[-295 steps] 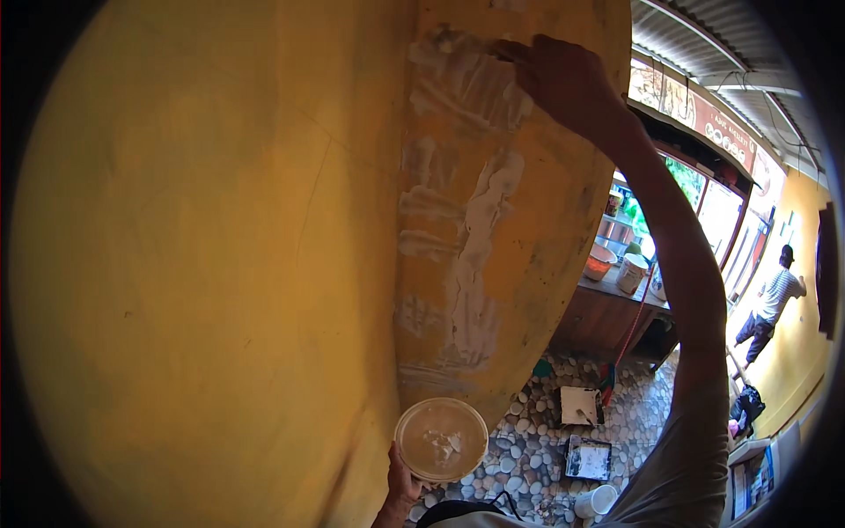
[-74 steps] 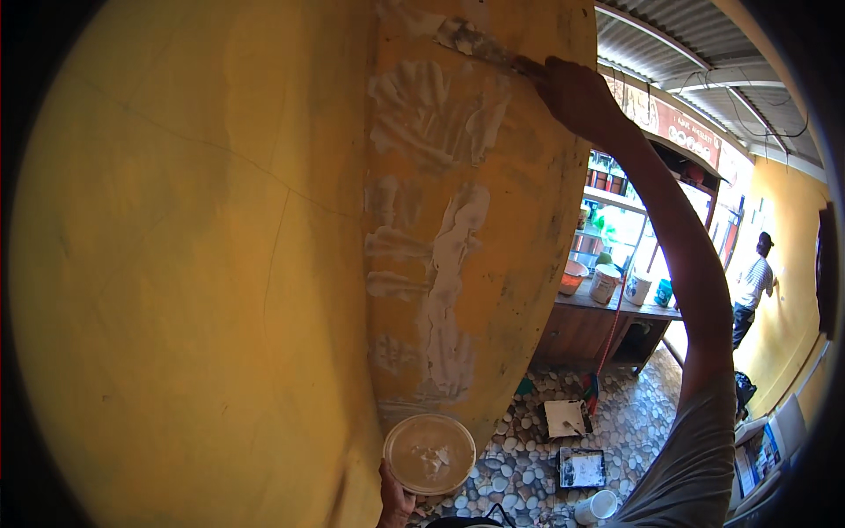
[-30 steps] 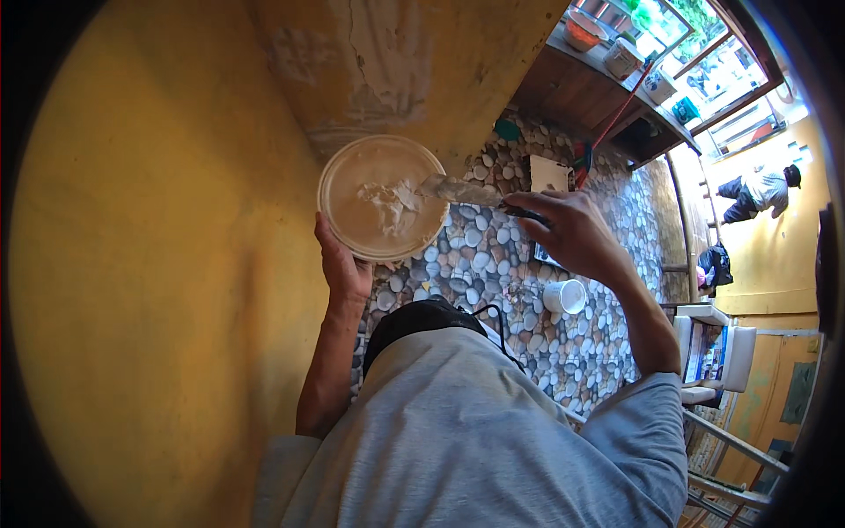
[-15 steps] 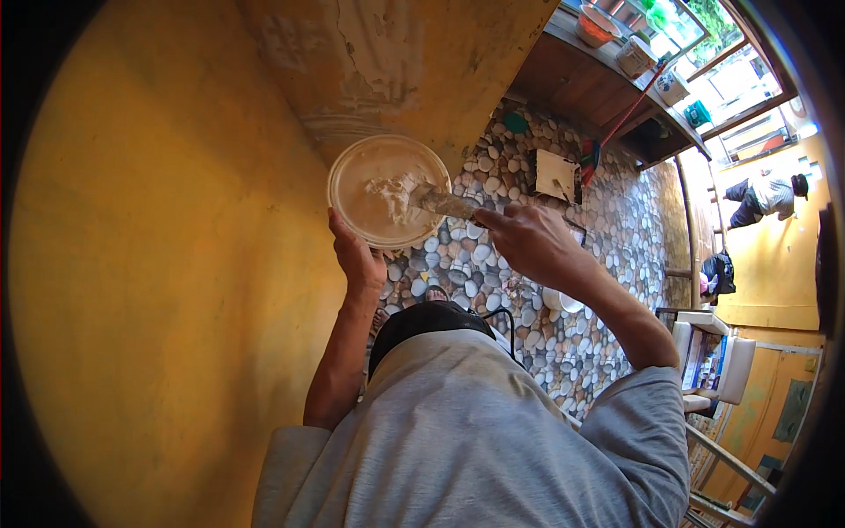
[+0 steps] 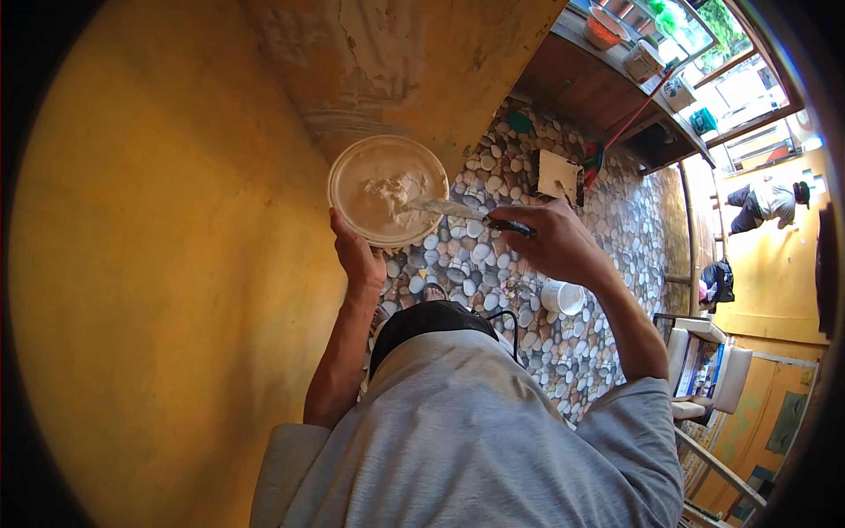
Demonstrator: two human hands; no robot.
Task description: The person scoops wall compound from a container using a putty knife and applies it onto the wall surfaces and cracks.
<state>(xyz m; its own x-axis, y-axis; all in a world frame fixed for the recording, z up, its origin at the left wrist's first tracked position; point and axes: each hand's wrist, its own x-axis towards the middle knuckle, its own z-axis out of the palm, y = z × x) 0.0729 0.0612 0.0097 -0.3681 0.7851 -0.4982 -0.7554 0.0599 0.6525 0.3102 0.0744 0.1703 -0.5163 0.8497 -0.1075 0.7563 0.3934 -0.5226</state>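
Note:
My left hand grips the near left side of a round, pale tub lid, holding it up close to the yellow wall. Cream-coloured filler paste lies on the lid, heaped in the middle. In my right hand is a putty knife with a dark handle. Its blade reaches left over the lid's rim, and the tip touches the paste. The fingers are closed round the handle, part of which shows below them.
Yellow wall fills the left; a patched wall section faces me. On the pebble-patterned floor stand a white bucket and a square, pale-topped object. A wooden counter with tubs runs far right. Another person is by the far wall.
The putty knife has turned in my right hand, so its blade shows narrower and its handle is more visible. My right hand has shifted slightly right; the lid has barely moved.

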